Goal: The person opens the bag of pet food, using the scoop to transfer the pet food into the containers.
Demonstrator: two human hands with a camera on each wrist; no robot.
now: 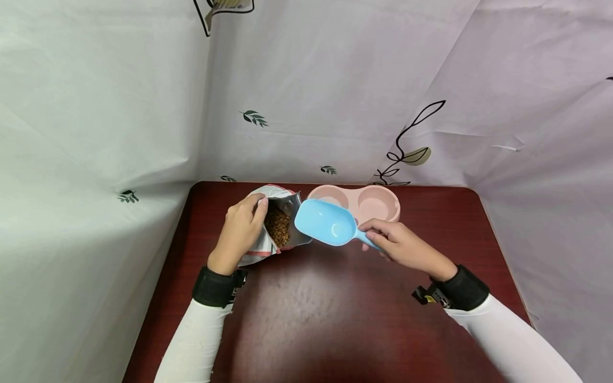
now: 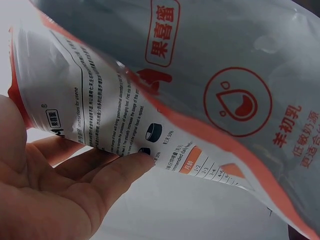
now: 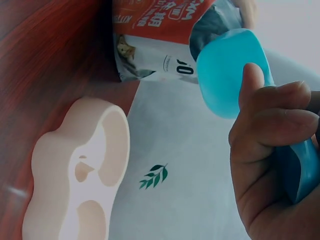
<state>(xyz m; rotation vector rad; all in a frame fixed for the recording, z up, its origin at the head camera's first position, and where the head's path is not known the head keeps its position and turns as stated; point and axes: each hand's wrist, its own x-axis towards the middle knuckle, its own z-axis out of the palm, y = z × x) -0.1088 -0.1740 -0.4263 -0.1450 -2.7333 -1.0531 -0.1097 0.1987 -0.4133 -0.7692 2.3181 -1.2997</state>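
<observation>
At the left of the table a standing bag of cat food (image 1: pixel 261 249) gapes open, brown kibble (image 1: pixel 278 226) showing inside. My left hand (image 1: pixel 241 226) holds the bag's rim on its left side; in the left wrist view its fingers lie against the printed bag (image 2: pixel 235 90). A light blue scoop (image 1: pixel 325 221) is gripped by its handle in my right hand (image 1: pixel 402 244). The scoop's bowl faces up in the head view and looks empty, its tip overlapping the bag's mouth. From the right wrist view, the scoop's underside (image 3: pixel 227 75) appears beside the bag's opening.
Behind the scoop, a pink double pet bowl (image 1: pixel 355 199) stands at the table's back edge, partly covered by the scoop. The dark red table (image 1: pixel 325 319) reaches toward me. Pale cloth (image 1: pixel 325 106) with leaf prints hangs behind and at both sides.
</observation>
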